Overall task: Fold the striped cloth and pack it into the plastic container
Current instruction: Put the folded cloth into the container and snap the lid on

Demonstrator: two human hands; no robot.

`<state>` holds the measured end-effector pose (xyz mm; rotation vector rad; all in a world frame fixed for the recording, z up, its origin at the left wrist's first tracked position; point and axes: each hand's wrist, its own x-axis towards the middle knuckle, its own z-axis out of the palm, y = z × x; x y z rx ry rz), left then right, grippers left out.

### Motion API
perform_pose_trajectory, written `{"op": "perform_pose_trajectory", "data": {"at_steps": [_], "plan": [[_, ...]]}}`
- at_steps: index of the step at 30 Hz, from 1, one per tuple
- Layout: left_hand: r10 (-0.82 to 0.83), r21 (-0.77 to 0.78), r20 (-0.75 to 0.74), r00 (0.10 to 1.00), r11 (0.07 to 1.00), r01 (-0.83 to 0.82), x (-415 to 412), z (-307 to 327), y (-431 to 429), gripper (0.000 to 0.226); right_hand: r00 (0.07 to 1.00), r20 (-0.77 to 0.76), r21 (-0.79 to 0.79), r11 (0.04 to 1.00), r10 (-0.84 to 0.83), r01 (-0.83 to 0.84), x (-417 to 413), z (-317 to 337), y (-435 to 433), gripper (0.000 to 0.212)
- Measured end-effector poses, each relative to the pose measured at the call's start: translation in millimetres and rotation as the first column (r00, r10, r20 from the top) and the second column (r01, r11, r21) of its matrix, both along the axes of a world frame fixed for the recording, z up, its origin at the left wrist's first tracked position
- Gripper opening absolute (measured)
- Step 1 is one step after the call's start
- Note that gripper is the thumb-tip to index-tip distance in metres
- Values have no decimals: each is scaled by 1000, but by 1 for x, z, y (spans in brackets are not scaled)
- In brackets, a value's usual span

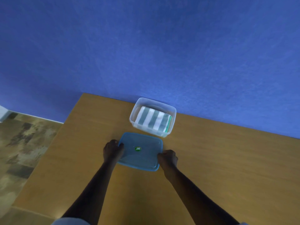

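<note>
The striped cloth [152, 119], folded into a green-and-white block, lies inside the clear plastic container [173, 118] at the far edge of the table against the wall. In front of the container lies its blue lid [142, 157] with a green sticker in the middle. My left hand [112, 150] grips the lid's left edge, fingers curled over it. My right hand [168, 158] grips the lid's right edge the same way. The lid sits flat or just above the table; I cannot tell which.
The wooden table [219, 159] runs up to a blue wall [146, 46] at the back. Its left edge drops to a mottled tiled floor [24, 143].
</note>
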<state>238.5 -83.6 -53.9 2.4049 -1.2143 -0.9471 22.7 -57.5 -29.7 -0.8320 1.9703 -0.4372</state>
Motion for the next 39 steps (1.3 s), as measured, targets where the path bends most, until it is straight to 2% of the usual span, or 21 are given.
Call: {"op": "perform_pose_trajectory", "data": {"at_steps": [3,5,8,10,13,19,24,28,30,33,39], "plan": [[18,13,-23,1000,1000,-18,4,3,5,18,992,54,30,994,-110,108,-3,2,4,13],[81,-18,-95,992,996,-83,10,7,8,21,990,67,30,992,-125,124,-9,1,8,14],[159,-67,-272,949,981,-184,21,19,12,29,985,130,-8,994,-110,112,-16,0,14,17],[198,-68,-429,881,966,-250,29,24,11,25,982,154,-33,993,-107,113,-21,2,15,11],[177,-90,-574,799,957,-277,34,34,7,13,983,157,-103,988,-99,116,-27,10,9,2],[97,-220,-649,755,925,-308,24,57,-22,11,988,137,-271,956,-75,110,-39,34,-26,6],[34,-315,-595,803,909,-272,6,75,-60,17,988,129,-332,935,-87,126,-48,48,-62,4],[59,-338,-460,886,911,-236,-8,82,-92,11,986,115,-348,925,-121,154,-51,55,-89,3],[42,-350,-368,929,920,-180,-16,85,-103,17,987,86,-345,925,-136,157,-53,54,-100,9],[12,-334,-273,962,937,-107,-27,87,-117,27,985,58,-328,929,-163,173,-55,53,-113,10],[13,-278,-162,987,959,-59,-38,74,-136,21,986,-31,-298,943,-162,146,-57,44,-124,18]]}}
